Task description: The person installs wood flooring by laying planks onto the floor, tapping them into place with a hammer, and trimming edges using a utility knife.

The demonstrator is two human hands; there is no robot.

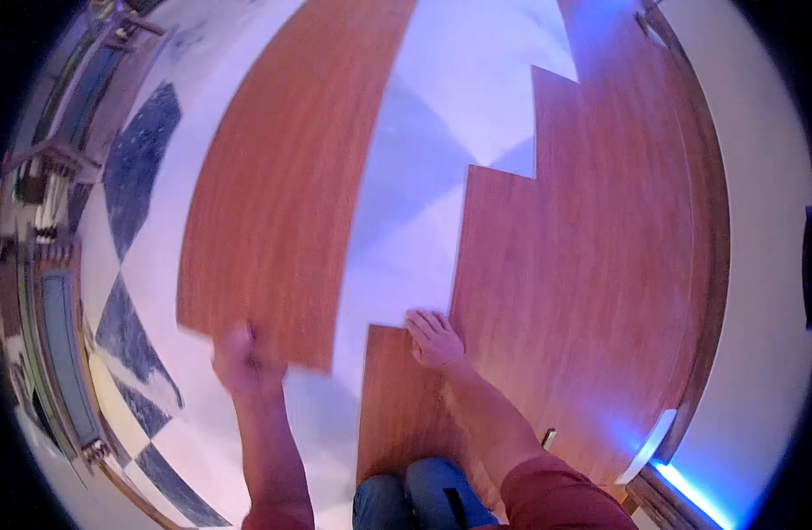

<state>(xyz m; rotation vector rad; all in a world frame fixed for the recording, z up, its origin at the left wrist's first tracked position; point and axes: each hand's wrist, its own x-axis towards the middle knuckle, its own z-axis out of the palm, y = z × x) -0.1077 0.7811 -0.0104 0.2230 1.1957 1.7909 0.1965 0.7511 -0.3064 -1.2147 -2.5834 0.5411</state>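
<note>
A long reddish-brown plank (287,177) is held by its near end in my left hand (243,360), with the thumb on top; the hand is slightly blurred. The plank lies lengthwise over the white sheet (406,256), apart from the laid planks. My right hand (435,337) rests flat, fingers spread, at the far end of a laid plank (401,397), beside the stepped edge of the laid floor (591,265). Nothing shows in its grasp.
Blue and white tiles (141,168) run along the left. Furniture with blue panels (63,327) stands at the far left. A pale wall (768,230) bounds the right side. A white strip (649,446) lies at lower right. My knees (423,495) are at the bottom.
</note>
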